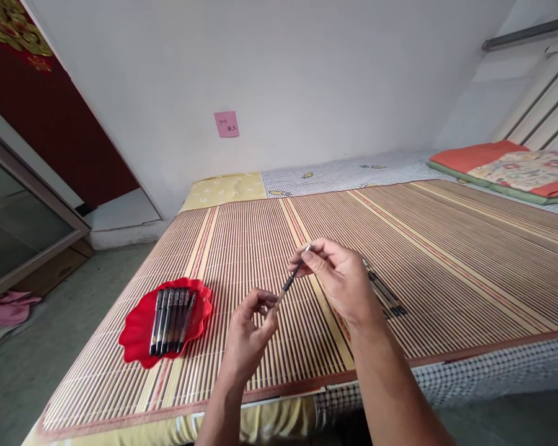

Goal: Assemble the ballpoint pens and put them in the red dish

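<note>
A slim pen with a dark grip section is held slantwise above the bamboo mat. Around its lower, clear-looking end the fingers of my left hand are pinched. My right hand pinches the upper end, where a small pale tip shows between thumb and finger. To the left, a red scalloped plate carries several capped black pens lying side by side. Just right of my right wrist, a few more pens rest on the mat, partly hidden by the hand.
The mat covers a bed with a patterned sheet. Folded orange and floral bedding lies at the back right. A pink note is stuck on the white wall. Grey floor shows beyond the bed's left edge.
</note>
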`<control>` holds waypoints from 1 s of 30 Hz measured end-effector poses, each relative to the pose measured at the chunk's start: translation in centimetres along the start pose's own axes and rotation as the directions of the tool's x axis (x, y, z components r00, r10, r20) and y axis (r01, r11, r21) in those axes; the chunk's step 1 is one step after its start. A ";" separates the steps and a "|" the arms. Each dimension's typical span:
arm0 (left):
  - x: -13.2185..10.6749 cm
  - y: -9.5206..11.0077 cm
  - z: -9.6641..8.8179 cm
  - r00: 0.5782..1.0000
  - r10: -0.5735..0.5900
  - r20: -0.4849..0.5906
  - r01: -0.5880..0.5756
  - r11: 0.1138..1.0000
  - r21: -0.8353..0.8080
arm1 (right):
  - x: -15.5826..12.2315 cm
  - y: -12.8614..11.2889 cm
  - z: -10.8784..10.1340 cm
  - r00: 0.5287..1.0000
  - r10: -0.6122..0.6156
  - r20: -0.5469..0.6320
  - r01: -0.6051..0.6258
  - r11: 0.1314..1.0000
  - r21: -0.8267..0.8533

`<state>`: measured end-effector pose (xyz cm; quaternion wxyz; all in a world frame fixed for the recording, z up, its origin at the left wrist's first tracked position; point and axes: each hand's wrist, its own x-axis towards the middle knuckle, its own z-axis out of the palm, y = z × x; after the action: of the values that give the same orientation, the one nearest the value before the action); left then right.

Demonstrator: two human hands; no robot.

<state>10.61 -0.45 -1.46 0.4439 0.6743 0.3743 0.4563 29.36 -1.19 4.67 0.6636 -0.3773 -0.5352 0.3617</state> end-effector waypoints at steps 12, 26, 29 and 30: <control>-0.4 -0.5 0.4 0.966 -0.183 0.181 0.252 0.817 -0.518 | 0.6 1.2 -1.2 0.964 0.179 0.196 -0.154 0.979 -0.137; -0.6 -0.7 0.5 0.943 -0.178 0.283 0.313 0.766 -0.562 | 0.6 1.8 -0.9 0.956 0.213 0.204 -0.208 0.977 -0.048; -0.5 -0.5 0.5 0.941 -0.167 0.294 0.312 0.762 -0.567 | 0.7 2.2 -1.0 0.958 0.211 0.196 -0.199 0.977 -0.079; -0.5 -0.4 0.6 0.941 -0.166 0.296 0.313 0.761 -0.568 | 0.7 2.3 -1.0 0.959 0.213 0.185 -0.200 0.976 -0.088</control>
<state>10.95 -0.91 -2.05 0.7311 0.4900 0.2381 0.4106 30.32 0.35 2.77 0.5536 -0.4168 -0.5671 0.4454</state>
